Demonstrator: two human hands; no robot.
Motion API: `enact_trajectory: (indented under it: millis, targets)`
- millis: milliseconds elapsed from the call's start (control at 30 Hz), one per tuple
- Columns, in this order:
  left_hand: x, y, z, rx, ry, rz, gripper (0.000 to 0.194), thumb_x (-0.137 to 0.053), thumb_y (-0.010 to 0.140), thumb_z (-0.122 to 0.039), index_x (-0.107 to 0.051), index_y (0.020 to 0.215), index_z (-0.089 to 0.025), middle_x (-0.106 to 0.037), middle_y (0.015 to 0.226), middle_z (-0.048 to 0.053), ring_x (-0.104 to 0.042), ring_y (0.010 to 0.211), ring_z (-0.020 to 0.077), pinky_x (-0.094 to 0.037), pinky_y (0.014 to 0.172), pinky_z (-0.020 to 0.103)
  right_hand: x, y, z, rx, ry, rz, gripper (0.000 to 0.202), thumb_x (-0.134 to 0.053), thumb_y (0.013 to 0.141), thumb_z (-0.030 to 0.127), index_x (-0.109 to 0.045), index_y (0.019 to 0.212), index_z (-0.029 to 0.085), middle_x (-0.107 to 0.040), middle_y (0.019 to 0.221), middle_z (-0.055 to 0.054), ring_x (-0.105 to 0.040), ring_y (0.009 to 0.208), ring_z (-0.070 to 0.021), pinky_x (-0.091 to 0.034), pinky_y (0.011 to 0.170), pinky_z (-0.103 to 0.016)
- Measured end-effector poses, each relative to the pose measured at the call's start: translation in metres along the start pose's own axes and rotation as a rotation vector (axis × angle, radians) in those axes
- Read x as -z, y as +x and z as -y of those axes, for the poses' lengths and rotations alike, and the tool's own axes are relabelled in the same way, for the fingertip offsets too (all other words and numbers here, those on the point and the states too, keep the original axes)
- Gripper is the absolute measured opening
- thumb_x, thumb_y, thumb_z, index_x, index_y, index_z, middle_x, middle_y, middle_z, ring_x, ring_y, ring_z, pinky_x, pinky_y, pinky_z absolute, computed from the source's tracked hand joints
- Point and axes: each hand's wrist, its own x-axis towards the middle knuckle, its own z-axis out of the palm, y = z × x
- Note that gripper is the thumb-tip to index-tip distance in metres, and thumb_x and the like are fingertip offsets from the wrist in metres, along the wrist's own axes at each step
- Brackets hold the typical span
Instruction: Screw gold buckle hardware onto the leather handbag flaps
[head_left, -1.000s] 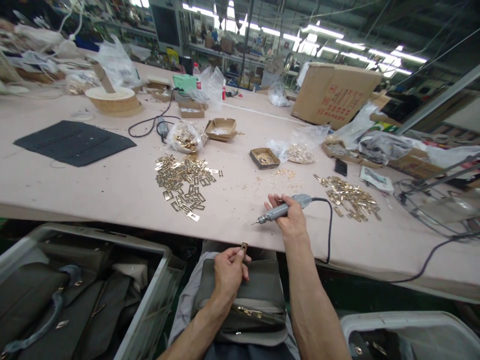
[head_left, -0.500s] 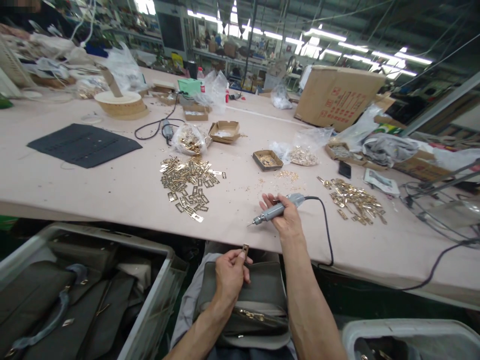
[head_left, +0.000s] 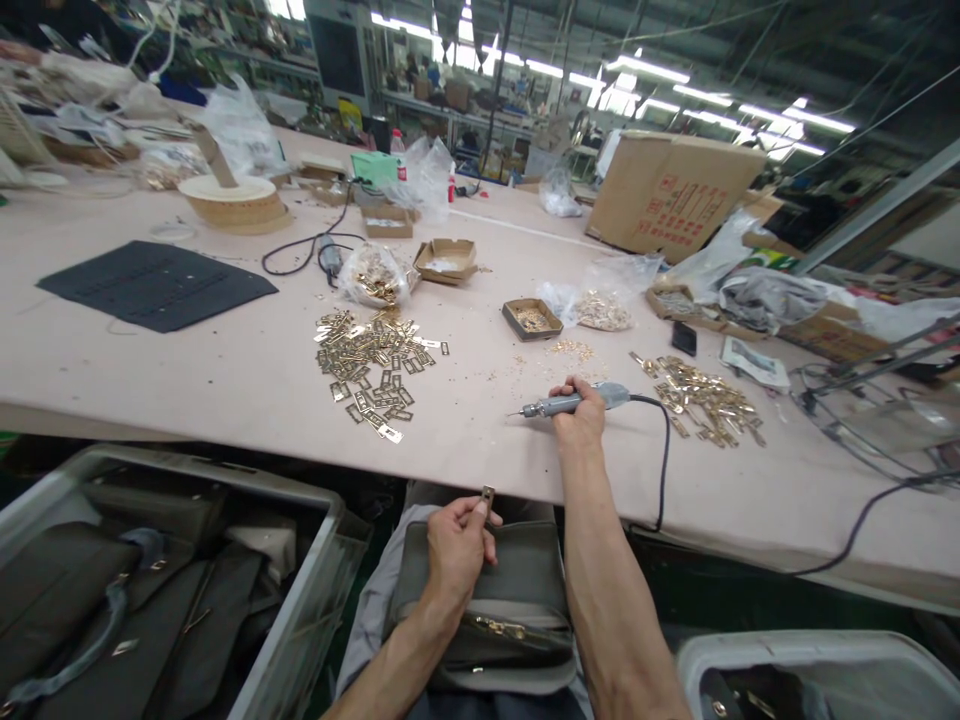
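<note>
Between the thumb and fingers of my left hand [head_left: 459, 545] is a small metal plate [head_left: 487, 494], held above the dark bag [head_left: 517, 570] on my lap. My right hand [head_left: 579, 412] is wrapped round a grey electric screwdriver [head_left: 611, 395], its tip pointing left over the table. Beyond it lie scattered tiny gold pieces [head_left: 574, 350] and a small cardboard tray [head_left: 532, 318] of them. One pile of metal plates [head_left: 375, 365] lies to the left, and a pile of gold fittings [head_left: 705, 398] to the right.
A crate [head_left: 330, 520] of dark bags stands at lower left, a white bin [head_left: 810, 645] at lower right. On the table [head_left: 465, 430] are a black sheet [head_left: 157, 285], a tape roll [head_left: 232, 205], a phone [head_left: 684, 338] and a large carton [head_left: 671, 195]. The screwdriver's cord hangs over the front edge.
My right hand has moved slightly forward with the screwdriver, and its spread fingers have closed round the tool. The screwdriver now lies more level. My left hand still holds the plate.
</note>
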Motion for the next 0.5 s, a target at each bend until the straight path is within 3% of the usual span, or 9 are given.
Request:
enact_trajectory:
  millis: [500]
  targets:
    - [-0.001, 0.003, 0.000, 0.000, 0.005, 0.011, 0.035, -0.067, 0.083, -0.045, -0.068, 0.080, -0.011, -0.071, 0.070, 0.007, -0.046, 0.031, 0.0080, -0.039, 0.031, 0.021, 0.021, 0.019, -0.012, 0.122, -0.055, -0.070, 0.022, -0.066, 0.082, 0.009, -0.047, 0.083, 0.019, -0.058, 0.072, 0.007, -0.050, 0.046, -0.0056, -0.052, 0.049, -0.018]
